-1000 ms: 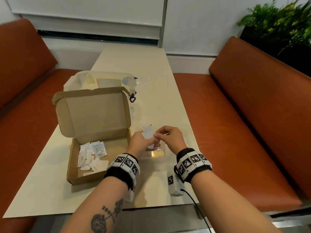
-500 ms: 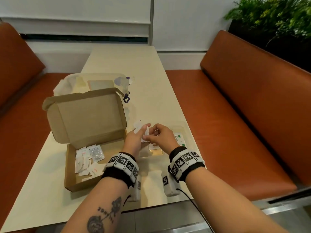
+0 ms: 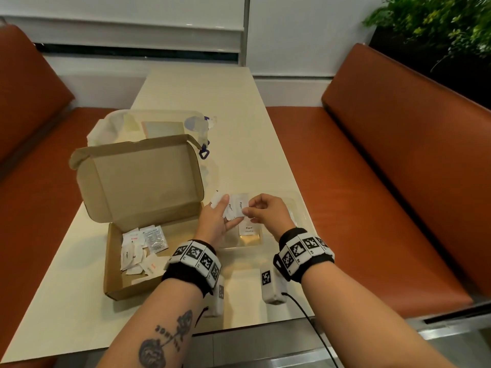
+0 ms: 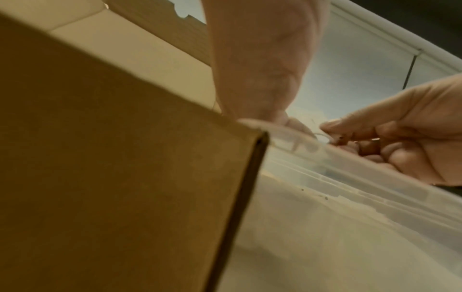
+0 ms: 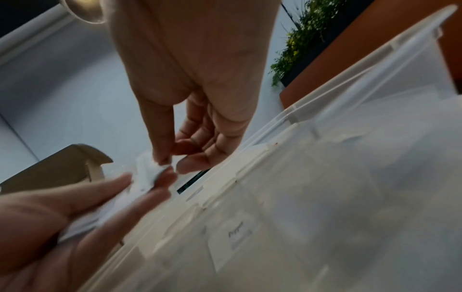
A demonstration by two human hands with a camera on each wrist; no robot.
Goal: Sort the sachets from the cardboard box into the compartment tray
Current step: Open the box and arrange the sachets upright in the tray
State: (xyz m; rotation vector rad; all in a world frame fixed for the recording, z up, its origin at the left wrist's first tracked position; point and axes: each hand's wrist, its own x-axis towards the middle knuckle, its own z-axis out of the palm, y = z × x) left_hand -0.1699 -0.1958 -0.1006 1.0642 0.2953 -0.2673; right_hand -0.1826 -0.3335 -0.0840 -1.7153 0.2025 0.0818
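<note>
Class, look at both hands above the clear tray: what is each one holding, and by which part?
The left hand holds a small fan of white sachets across its fingers. The right hand pinches one of those sachets at its near right edge, between thumb and forefinger.

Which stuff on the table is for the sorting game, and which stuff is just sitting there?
For the job:
- cardboard box with loose sachets
- compartment tray
- white sachets fanned in the left hand; the right hand pinches one

Just lying about:
- clear bag behind the box
- plant
- orange benches
</note>
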